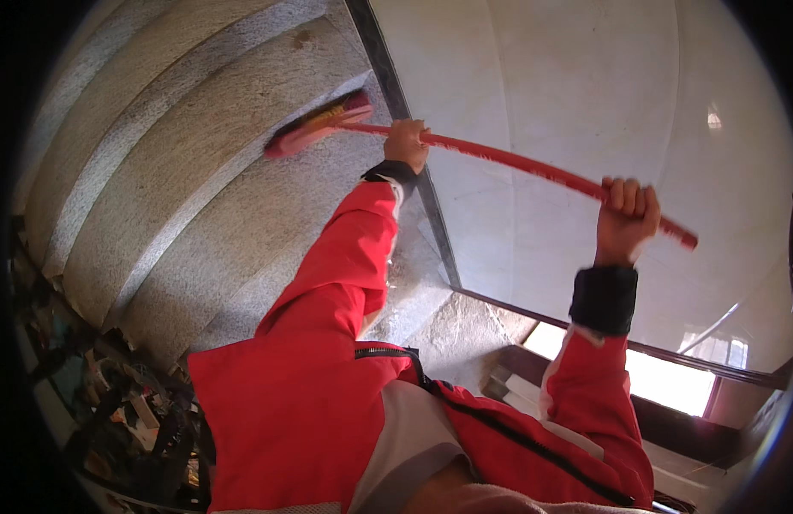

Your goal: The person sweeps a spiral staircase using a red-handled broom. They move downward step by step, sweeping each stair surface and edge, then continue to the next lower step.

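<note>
A broom with a long red handle (518,162) slants across the upper middle of the view. Its pinkish-red head (306,133), with dark and yellow bristles, lies at the riser of a speckled stone stair (216,186). My left hand (407,145) is wrapped around the handle a short way from the head. Higher up, close to the handle's free end, my right hand (628,211) grips it in a fist. Both arms are stretched out in red sleeves with black cuffs.
A glossy pale wall panel (563,77) with a dark skirting strip (387,77) borders the steps on the right. Along the lower left runs a dark railing (101,411), with cluttered objects visible beyond it. Bright light enters through an opening (669,379) at the lower right.
</note>
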Tool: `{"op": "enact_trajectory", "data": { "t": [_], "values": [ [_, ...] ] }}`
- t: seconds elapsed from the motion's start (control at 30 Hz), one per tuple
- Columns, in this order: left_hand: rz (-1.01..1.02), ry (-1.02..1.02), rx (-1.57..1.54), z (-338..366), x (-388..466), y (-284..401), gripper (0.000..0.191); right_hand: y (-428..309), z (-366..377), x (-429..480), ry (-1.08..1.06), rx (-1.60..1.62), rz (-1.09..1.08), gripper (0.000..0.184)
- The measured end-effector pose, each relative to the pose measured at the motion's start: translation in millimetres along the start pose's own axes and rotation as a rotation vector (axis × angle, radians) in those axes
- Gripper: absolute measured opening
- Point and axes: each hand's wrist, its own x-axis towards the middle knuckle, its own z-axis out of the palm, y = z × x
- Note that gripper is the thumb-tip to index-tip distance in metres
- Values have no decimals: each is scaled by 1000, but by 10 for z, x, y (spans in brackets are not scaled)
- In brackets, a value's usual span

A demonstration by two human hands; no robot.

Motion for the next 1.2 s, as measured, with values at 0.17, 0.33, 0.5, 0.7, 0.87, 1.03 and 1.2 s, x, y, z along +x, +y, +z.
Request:
{"op": "enact_trajectory", "data": {
  "t": [0.17, 0.33, 0.5, 0.7, 0.87, 1.03, 1.2],
  "values": [
    [-98, -106, 19, -199, -116, 280, 6, -394, 291, 422, -106, 50, 86, 37],
    [-85, 128, -26, -363, 234, 90, 14, -218, 808, 281, -63, -148, 34, 36],
    [-39, -11, -150, 54, -235, -145, 9, -95, 738, -31, 129, -216, 136, 36],
    [-99, -95, -203, 278, -1053, 498, 7, -517, 153, -944, 447, -413, 99, 32],
    [-130, -256, -263, 170, -1451, 1179, 13, -1055, 49, -1366, 414, -185, -4, 37],
    [-176, -285, -312, 275, -1945, 1174, 16, -1029, -60, -1432, 332, -243, 34, 38],
    [-195, -104, -242, 483, -1754, 220, 21, -108, -410, -1188, 37, -305, 81, 28]
  ]
}}
